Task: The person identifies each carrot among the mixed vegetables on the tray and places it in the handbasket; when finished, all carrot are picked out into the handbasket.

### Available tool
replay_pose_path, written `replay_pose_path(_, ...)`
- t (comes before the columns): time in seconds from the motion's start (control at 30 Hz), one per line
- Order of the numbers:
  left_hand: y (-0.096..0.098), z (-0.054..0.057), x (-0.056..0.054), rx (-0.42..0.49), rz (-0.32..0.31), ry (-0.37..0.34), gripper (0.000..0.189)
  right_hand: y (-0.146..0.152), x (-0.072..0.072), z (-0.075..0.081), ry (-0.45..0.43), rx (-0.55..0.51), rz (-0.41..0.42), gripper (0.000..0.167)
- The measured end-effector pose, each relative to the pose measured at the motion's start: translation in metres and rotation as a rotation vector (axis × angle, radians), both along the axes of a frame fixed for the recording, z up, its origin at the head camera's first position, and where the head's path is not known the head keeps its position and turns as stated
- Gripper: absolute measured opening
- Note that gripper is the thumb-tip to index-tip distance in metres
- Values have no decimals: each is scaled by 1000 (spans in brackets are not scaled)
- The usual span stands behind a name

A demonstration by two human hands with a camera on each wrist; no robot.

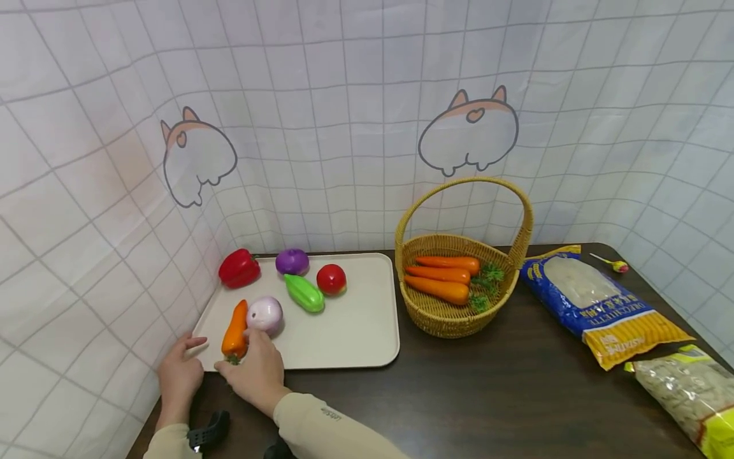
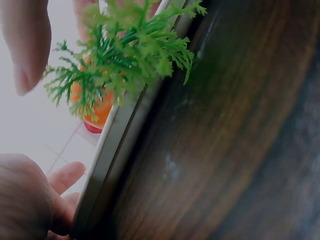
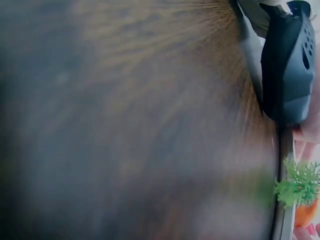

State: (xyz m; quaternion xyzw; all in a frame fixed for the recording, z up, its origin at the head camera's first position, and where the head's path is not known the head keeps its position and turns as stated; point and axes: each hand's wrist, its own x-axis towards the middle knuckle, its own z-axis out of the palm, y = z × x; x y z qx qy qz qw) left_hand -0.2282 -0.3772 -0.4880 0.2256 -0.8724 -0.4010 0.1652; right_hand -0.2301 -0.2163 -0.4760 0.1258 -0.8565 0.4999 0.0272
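In the head view an orange carrot (image 1: 236,331) lies at the near left of the cream tray (image 1: 350,331), its tip pointing away from me. Its green leaves (image 2: 130,55) hang over the tray's rim in the left wrist view. My right hand (image 1: 256,370) holds the carrot near its leafy end, fingers on its right side and thumb by the leaves. On the tray's left edge, my left hand (image 1: 180,373) rests with fingers extended, apart from the carrot. A pale purple onion (image 1: 266,315) sits just beside the carrot and my right fingers.
Also on the tray are a red bell pepper (image 1: 239,268), dark purple onion (image 1: 292,261), green eggplant (image 1: 304,293) and red tomato (image 1: 331,279). A wicker basket (image 1: 441,324) holds carrots (image 1: 438,289). Pasta bags (image 1: 602,306) lie right, near a small flower (image 1: 619,266).
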Motion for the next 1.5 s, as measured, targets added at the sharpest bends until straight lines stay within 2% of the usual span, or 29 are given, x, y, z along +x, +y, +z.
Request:
replay_pose_path(0.23,2,-1,-1,4,0,15,52,-11,3,-1,-11,62,-81,62)
replay_pose_path(0.5,-2,-3,-2,-10,3,16,51,-19,4,4,-20,106,-109,64)
replay_pose_path(0.8,-2,-4,-2,8,19,-8,53,-17,4,1,41,136,-152,43)
replay_pose_path(1.07,0,-2,-2,32,7,-17,54,-10,4,2,36,91,-130,37)
replay_pose_path(1.33,-2,-3,-1,-7,17,-15,52,-4,1,0,79,52,-149,19)
replay_pose_path(1.5,-2,-3,-3,1,15,-25,52,3,-1,0,86,45,-159,15)
